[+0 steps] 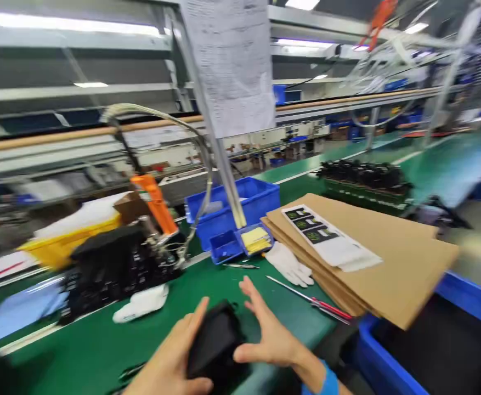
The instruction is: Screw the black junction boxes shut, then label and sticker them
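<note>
A black, box-shaped item (215, 340) with a dark, soft-looking surface is low in the head view; blur hides its exact kind. My left hand (174, 354) grips its left side, with the thumb in front and the fingers along the edge. On the other side, my right hand (271, 332) is open, fingers spread, its thumb tip close to the item; whether it touches I cannot tell. A blue band (328, 379) circles the right wrist. Beyond the hands lie a white glove (289, 264), a rolled white cloth-like piece (141, 303) and a red-handled tool (330, 309).
Flat cardboard sheets (405, 247) carry a label sheet (326, 236) at right, above a blue crate (382, 356). A blue bin (234, 211) and small trays stand behind. Left are black bags (104, 269), an orange tool (156, 203) and a yellow box (71, 238).
</note>
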Available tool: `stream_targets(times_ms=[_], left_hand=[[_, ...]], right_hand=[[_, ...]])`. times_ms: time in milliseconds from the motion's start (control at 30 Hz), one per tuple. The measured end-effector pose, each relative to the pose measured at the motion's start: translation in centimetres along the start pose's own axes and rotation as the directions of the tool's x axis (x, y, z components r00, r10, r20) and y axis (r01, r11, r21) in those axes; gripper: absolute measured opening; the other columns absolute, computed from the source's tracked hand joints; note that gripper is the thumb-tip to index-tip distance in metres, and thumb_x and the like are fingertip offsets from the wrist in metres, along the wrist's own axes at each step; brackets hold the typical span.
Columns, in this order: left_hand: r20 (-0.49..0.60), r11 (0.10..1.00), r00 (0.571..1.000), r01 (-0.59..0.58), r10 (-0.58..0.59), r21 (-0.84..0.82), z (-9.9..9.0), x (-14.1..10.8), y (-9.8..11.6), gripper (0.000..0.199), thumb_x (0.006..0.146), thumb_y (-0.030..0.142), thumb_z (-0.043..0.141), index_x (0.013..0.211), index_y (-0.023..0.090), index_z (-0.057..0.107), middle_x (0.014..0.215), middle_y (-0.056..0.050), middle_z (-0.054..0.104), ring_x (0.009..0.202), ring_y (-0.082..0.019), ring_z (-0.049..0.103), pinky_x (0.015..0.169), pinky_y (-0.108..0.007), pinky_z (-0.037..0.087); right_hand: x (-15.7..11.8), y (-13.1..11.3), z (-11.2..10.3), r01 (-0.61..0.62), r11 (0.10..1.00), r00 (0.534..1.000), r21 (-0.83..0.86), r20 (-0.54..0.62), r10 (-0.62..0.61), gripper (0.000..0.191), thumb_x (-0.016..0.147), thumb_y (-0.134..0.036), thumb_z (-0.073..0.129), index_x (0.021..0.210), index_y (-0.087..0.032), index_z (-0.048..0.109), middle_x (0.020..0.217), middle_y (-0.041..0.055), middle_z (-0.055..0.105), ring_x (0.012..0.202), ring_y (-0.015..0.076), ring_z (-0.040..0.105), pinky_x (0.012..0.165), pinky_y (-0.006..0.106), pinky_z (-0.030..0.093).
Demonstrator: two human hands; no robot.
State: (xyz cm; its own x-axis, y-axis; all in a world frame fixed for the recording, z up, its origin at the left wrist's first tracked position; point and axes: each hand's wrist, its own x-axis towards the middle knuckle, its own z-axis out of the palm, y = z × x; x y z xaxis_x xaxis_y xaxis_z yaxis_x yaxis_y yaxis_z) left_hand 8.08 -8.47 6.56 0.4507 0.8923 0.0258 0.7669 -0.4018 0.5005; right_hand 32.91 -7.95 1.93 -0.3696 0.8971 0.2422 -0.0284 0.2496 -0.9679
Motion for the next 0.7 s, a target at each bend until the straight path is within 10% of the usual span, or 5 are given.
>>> stream_targets(times_ms=[100,200,433,567,700], left_hand=[[0.113,0.996,0.993,0.021,-0.03,0.081,0.0,-1.2,1.7,0.117,0.058,0.033,0.083,0.155,0.026,0.018,0.155,-0.011,0.036,0.142,-0.036,0.031,0.118,-0.053,0.02],[-0.007,0.979,0.999,0.05,-0.053,-0.199,1.4,-2.3,1.5,0.126,0.059,0.068,0.081,0.155,0.028,0.01,0.163,-0.008,0.012,0.148,-0.038,0.01,0.119,-0.055,0.008],[-0.244,0.453,0.941,-0.117,-0.233,-0.884,3.7,-4.2,0.0,0.097,0.075,0.089,-0.001,0.154,0.033,-0.004,0.163,0.002,0.011,0.149,-0.022,-0.001,0.121,-0.043,0.005],[-0.236,0.479,0.913,-0.052,-0.334,-0.876,4.1,-3.0,0.6,0.096,0.078,0.088,0.005,0.155,0.032,-0.001,0.163,0.003,0.008,0.149,-0.022,0.001,0.121,-0.041,0.003],[-0.331,0.621,0.841,0.007,-0.427,-0.784,4.9,-1.8,1.3,0.102,0.078,0.089,0.004,0.157,0.024,0.001,0.164,0.0,0.005,0.15,-0.024,0.004,0.121,-0.038,0.004]], right_hand=[[0.9,0.8,-0.1,-0.02,0.974,0.98,-0.226,0.191,0.064,0.15,0.05,-0.066,0.083,0.155,-0.009,-0.006,0.162,0.0194,-0.006,0.15,0.0308,-0.003,0.121,0.048,0.005],[0.9,0.4,1.5,-0.062,0.904,0.93,-0.422,0.305,0.206,0.145,0.052,-0.052,0.085,0.154,-0.008,-0.009,0.162,0.0181,-0.01,0.149,0.0318,-0.009,0.12,0.05,0.003],[1.3,-4.0,4.7,-0.015,0.683,0.868,-0.73,0.329,0.371,0.13,0.059,-0.044,0.081,0.154,-0.001,0.002,0.161,0.0251,0.002,0.149,0.0373,-0.005,0.118,0.058,-0.002],[3.3,-5.3,7.1,0.136,0.527,0.866,-0.839,0.358,0.348,0.125,0.052,-0.035,0.083,0.152,0.001,0.019,0.15,0.0313,0.033,0.141,0.0452,0.025,0.116,0.064,0.001],[3.4,-5.6,8.8,0.168,0.448,0.916,-0.878,0.307,0.258,0.097,0.05,-0.02,0.073,0.14,0.0,0.044,0.124,0.0246,0.053,0.114,0.0391,0.049,0.107,0.056,0.031]])
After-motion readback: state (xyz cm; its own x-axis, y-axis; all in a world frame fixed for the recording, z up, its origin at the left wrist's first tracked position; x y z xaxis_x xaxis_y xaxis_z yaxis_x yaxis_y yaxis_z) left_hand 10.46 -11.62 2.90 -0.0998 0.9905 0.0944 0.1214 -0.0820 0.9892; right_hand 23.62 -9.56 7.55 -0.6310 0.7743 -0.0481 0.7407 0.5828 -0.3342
